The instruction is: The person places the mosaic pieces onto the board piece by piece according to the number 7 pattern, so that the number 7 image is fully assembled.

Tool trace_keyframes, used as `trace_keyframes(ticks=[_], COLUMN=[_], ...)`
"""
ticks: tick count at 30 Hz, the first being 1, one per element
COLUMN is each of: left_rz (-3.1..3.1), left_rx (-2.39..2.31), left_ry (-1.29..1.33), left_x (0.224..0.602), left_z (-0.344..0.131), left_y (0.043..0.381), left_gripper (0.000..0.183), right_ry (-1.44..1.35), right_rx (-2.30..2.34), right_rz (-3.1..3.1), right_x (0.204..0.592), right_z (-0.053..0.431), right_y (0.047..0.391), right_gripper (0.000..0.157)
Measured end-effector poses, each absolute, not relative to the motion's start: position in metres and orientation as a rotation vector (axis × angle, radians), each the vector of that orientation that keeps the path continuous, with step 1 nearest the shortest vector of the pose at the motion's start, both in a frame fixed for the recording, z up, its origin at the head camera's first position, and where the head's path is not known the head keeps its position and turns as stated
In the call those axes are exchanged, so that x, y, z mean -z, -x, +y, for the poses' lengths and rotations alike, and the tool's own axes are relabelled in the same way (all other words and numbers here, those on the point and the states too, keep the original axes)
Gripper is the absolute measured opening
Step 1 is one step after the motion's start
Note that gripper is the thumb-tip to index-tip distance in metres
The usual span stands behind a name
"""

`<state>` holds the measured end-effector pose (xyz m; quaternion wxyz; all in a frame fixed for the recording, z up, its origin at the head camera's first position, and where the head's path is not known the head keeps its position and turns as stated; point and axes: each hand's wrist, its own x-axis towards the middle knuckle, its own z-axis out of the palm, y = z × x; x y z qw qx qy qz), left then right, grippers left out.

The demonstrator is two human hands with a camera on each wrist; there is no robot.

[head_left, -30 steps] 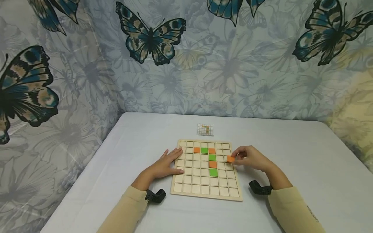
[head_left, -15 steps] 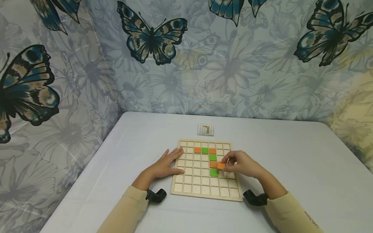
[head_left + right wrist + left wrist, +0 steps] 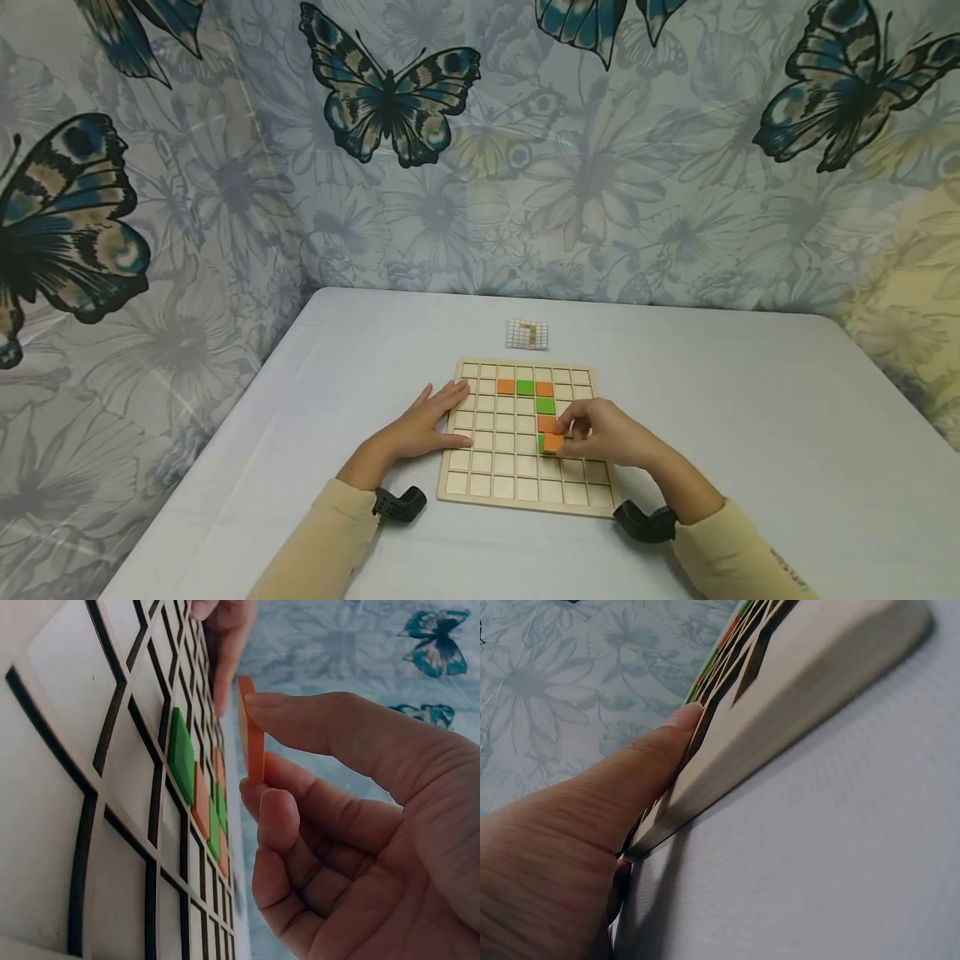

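Observation:
A wooden grid board (image 3: 495, 483) lies flat on the table, with orange and green square tiles set in some of its cells. My right hand (image 3: 611, 433) pinches an orange tile (image 3: 553, 442) between thumb and fingers. In the right wrist view this orange tile (image 3: 253, 731) is held on edge, raised off the board. From the head view it covers part of the lowest green tile (image 3: 542, 444). My left hand (image 3: 420, 425) rests on the board's left edge with fingers spread; its thumb (image 3: 652, 754) lies on the rim in the left wrist view.
Behind the board lies a small pattern card (image 3: 527, 333) with a printed grid and coloured squares. The white tabletop (image 3: 750, 375) extends around the board. A curtain with butterflies (image 3: 390, 92) hangs behind the table. A black wrist device (image 3: 647, 523) sits at my right sleeve.
My right hand has carried the orange tile leftward and nearer, from the board's right edge to over the lowest green tile. The left hand has stayed in place.

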<state>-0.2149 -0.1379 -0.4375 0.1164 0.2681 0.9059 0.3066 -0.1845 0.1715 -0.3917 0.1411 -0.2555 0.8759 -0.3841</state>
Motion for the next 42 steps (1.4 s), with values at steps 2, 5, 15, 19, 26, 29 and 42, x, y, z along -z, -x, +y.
trace_keyframes(ticks=[2,5,15,19,26,29,42], left_rz=[2.65,2.644,2.654,2.657,2.66,2.662,2.663], left_rx=[-0.896,-0.904,-0.89,-0.893,-0.9,-0.902,-0.89], left_ry=[-0.792,-0.802,-0.793,-0.781,-0.771,-0.768,-0.776], left_x=[0.437,0.438,0.438,0.438,0.439,0.44,0.439], left_z=[-0.138,-0.138,-0.14,-0.139,-0.139,-0.139,-0.138], left_y=[0.215,0.216,0.216,0.215,0.215,0.215,0.215], left_gripper=[0.088,0.088,0.089,0.089,0.088,0.088,0.088], right_ry=[0.747,0.766,0.782,0.801,0.816,0.804,0.838], right_rx=[1.118,1.121,1.034,1.005,0.931,0.917,0.89], right_rz=[2.515,2.506,2.506,2.5,2.53,2.539,2.573], right_x=[0.393,0.393,0.392,0.393,0.392,0.392,0.393], right_z=[0.17,0.168,0.161,0.159,0.157,0.155,0.154], right_y=[0.183,0.181,0.178,0.176,0.174,0.173,0.17], right_gripper=[0.019,0.018,0.019,0.02,0.017,0.017,0.017])
